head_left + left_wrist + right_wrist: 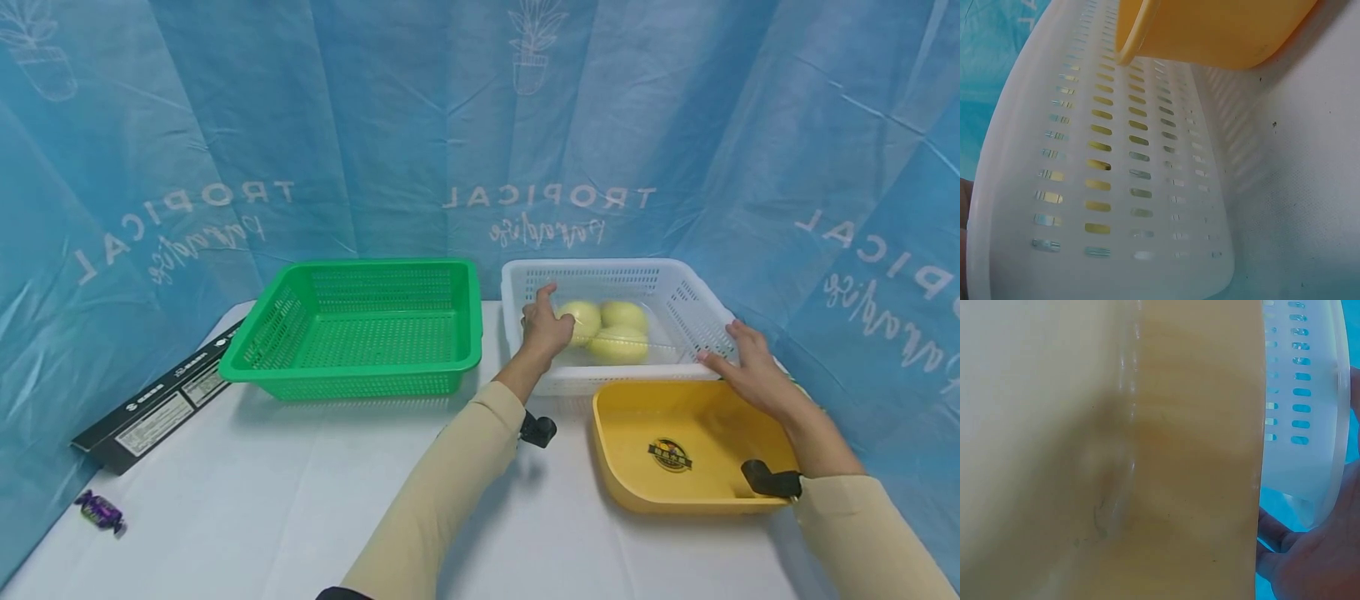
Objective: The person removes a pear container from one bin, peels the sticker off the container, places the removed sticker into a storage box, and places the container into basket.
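Note:
A white slotted basket (570, 385) holds three pale yellow-green round fruits (619, 345) under shiny clear plastic. My left hand (546, 327) reaches over its front left part, thumb and index finger spread, with the thumb at the leftmost fruit. In the left wrist view the basket's perforated wall (1116, 187) fills the left side, and only a sliver of hand shows. My right hand (753, 367) grips the front right corner of the basket, thumb inside the rim and fingers outside. The right wrist view shows this hand (1319, 556) beside the basket's end wall (1300, 412).
A yellow tub (645, 467) with a round dark emblem stands right in front of the white basket, under my right forearm. To the left is a green slotted basket (345, 383). Beyond it lie a long black box (161, 408) and a purple wrapped candy (101, 512). A blue curtain (405, 133) hangs behind.

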### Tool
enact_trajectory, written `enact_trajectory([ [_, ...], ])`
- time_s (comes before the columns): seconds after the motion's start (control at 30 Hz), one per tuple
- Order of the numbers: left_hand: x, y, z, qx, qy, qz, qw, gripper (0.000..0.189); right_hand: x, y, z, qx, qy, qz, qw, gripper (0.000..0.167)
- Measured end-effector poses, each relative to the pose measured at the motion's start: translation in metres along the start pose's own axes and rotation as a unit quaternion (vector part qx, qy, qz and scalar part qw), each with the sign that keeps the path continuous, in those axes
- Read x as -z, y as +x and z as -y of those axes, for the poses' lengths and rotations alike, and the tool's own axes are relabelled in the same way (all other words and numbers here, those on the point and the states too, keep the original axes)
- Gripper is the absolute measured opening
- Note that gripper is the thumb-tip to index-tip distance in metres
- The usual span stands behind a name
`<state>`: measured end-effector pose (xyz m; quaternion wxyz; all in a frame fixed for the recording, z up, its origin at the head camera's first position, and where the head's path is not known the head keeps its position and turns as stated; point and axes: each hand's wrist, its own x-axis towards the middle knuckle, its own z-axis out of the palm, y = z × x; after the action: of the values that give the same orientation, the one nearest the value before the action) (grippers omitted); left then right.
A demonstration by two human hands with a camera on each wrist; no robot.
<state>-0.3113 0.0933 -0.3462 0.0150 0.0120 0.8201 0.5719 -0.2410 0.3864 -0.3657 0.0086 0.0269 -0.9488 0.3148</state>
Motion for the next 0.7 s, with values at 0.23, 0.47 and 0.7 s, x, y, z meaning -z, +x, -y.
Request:
enact_trajectory([
  [0.23,-0.0003,-0.0006,-0.0005,0.026,0.006,0.006,0.9996,0.065,0.0001,0.0006,-0.0008,0.002,-0.001,-0.002,1.0,0.086],
  [0.47,0.0003,-0.0009,0.0,0.041,0.005,0.02,0.9989,0.068,0.0002,0.0013,-0.0018,-0.002,-0.002,0.0,1.0,0.086],
  [0.7,0.001,-0.0027,-0.0009,0.053,0.027,0.033,0.9977,0.069,-0.0002,0.0008,-0.001,-0.001,0.0,-0.002,1.0,0.087],
])
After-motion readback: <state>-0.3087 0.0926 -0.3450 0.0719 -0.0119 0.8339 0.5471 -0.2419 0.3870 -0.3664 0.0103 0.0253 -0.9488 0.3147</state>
